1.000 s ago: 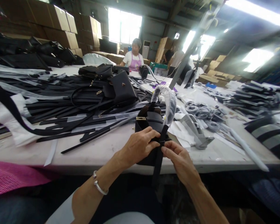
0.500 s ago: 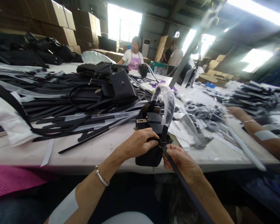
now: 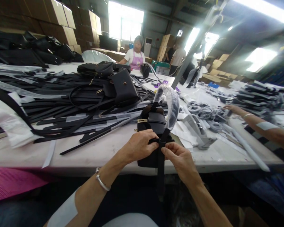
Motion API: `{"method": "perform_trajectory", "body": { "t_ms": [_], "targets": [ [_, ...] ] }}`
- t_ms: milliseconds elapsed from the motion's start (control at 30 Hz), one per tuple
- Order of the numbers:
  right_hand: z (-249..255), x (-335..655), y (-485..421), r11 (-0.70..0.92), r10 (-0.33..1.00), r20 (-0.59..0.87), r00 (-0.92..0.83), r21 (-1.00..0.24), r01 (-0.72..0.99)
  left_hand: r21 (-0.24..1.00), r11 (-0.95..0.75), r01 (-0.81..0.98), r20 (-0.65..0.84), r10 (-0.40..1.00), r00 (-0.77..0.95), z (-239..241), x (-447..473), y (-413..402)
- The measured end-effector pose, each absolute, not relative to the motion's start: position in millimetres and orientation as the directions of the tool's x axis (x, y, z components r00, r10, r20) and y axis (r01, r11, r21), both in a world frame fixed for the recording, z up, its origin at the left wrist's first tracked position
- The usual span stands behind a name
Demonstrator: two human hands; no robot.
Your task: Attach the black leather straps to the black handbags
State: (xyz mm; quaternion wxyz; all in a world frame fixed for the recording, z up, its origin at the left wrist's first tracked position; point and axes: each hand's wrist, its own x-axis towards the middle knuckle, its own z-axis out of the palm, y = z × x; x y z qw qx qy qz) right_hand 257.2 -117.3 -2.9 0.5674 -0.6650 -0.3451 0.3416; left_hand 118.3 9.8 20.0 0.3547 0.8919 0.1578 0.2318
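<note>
A small black handbag stands at the table's front edge, a gold clasp plate on its side. Its top handle is wrapped in clear plastic and arches upward. My left hand is closed on the bag's near upper edge, thumb and fingers pinching beside the handle's base. With thumb and fingertips, my right hand pinches a black strap just below the handle's base. The strap hangs down over the table edge. Exactly how it joins the bag is hidden by my fingers.
Many black straps lie piled on the left, with another black handbag on them. Grey rolled strips and a grey tape dispenser are on the right. A co-worker's arm reaches in there; another person is across the table.
My right hand has shifted its pinch up to the strap near the handle base. The strap, slanting right before, now hangs straight down. The co-worker's hand moved slightly left.
</note>
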Motion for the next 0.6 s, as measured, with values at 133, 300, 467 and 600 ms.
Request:
{"method": "perform_trajectory", "body": {
  "t_ms": [133,300,467,600],
  "targets": [
    [-3.5,257.7,-116.7,-0.110,0.840,-0.018,0.542,-0.984,0.138,0.690,-0.708,0.149,0.267,0.441,0.857,21.5,116.6,9.9],
    [-9.3,263.9,-120.7,-0.126,0.858,0.056,0.510,-0.940,0.316,0.677,-0.719,0.155,0.235,0.411,0.881,24.3,111.9,7.3],
    [-0.7,262.3,-121.3,-0.058,0.790,0.392,0.471,-0.717,0.695,0.655,-0.724,0.219,0.230,0.466,0.854,23.5,112.2,2.7],
    [13.8,272.0,-114.9,-0.016,0.782,0.518,0.346,-0.539,0.842,0.667,-0.698,0.260,0.204,0.507,0.838,22.4,115.9,-0.5]
  ]
}}
